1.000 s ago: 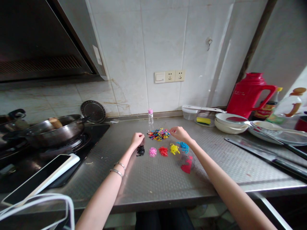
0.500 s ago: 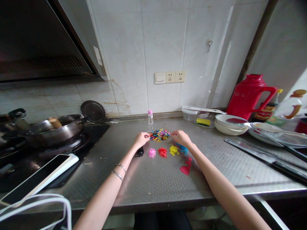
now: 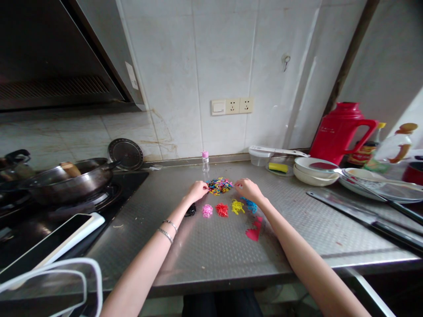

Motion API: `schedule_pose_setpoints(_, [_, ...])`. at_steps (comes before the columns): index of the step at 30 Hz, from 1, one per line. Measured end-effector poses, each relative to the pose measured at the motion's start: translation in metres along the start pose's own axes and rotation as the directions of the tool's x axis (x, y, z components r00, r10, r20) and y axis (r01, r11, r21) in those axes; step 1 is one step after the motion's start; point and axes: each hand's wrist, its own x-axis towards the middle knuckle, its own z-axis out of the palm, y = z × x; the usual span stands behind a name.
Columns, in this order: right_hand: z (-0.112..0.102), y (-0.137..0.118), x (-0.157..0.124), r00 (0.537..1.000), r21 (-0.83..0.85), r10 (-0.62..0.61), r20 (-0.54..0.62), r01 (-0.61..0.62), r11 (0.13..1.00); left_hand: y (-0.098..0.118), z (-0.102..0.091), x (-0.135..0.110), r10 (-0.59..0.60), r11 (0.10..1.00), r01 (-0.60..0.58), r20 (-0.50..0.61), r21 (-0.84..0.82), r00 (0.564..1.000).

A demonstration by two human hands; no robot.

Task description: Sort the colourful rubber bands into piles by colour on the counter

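A heap of mixed-colour rubber bands [image 3: 219, 186] lies on the steel counter between my two hands. My left hand [image 3: 197, 191] pinches at the heap's left edge, its fingertips touching the bands. On the opposite side, my right hand [image 3: 247, 189] has its fingers closed at the right edge. Whatever either pinch holds is too small to make out. In a row nearer me are single-colour piles: black bands [image 3: 191, 210], partly behind my left wrist, pink bands [image 3: 207, 211], red bands [image 3: 221, 210], yellow bands [image 3: 237, 206] and blue bands [image 3: 251, 205] beside my right wrist.
Behind the heap stands a small pink-capped bottle [image 3: 205, 162]. A torn red piece [image 3: 254, 230] lies by my right forearm. Rightward are a knife [image 3: 343, 209], bowls [image 3: 313, 178], a sponge [image 3: 278, 167] and a red thermos [image 3: 340, 132]. A pan [image 3: 71, 182] sits on the stove at left.
The view has shifted slightly, so most things sit a little further left. Both hands stay at the heap's edges, with only small finger movements; the piles look the same.
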Motion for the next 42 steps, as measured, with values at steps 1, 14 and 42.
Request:
schedule_pose_setpoints(1, [-0.001, 0.000, 0.000, 1.000, 0.001, 0.004, 0.002, -0.004, 1.000, 0.000, 0.000, 0.000, -0.004, 1.000, 0.004, -0.004, -0.002, 1.000])
schedule_pose_setpoints(14, [0.000, 0.000, 0.000, 1.000, -0.003, 0.000, 0.012, 0.000, 1.000, 0.004, 0.001, -0.002, -0.031, 0.997, 0.033, -0.029, 0.068, 0.999])
schedule_pose_setpoints(42, [0.004, 0.005, -0.001, 1.000, 0.019, 0.018, 0.013, -0.018, 1.000, 0.014, -0.042, -0.032, 0.101, 0.927, 0.046, 0.365, -0.373, 0.925])
